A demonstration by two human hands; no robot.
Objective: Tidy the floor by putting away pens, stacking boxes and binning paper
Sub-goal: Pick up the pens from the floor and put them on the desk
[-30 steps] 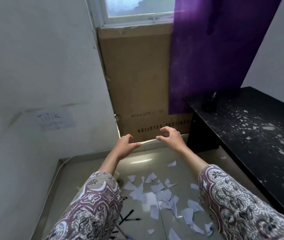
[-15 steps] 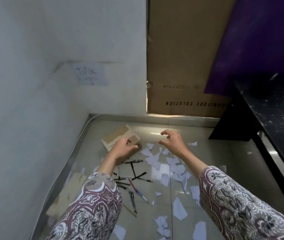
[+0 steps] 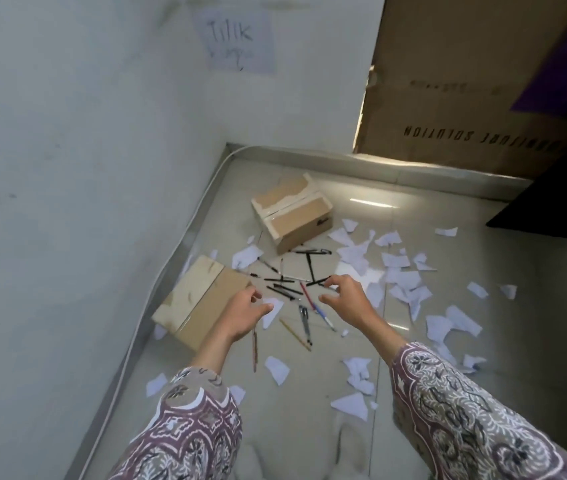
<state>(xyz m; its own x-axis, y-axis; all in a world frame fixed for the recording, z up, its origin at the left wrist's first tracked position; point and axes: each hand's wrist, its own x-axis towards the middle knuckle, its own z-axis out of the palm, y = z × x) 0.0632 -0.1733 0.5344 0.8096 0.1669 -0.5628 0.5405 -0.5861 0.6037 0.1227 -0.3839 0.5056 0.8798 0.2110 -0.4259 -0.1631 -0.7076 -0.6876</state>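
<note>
Both hands (image 3: 301, 306) empty, loosely curled, above scattered pens (image 3: 289, 282).

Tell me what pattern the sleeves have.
The sleeves carry an ornate floral and scroll print in maroon, beige and white, seen in the head view.

Black, red and blue pens (image 3: 292, 289) are lying scattered on the floor between two brown cardboard boxes, one near (image 3: 202, 301), one farther (image 3: 294, 216). Torn white paper scraps (image 3: 403, 282) are lying strewn around them.

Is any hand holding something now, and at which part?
Nothing is held. The left hand and right hand hover above the pens, fingers loosely curled.
</note>
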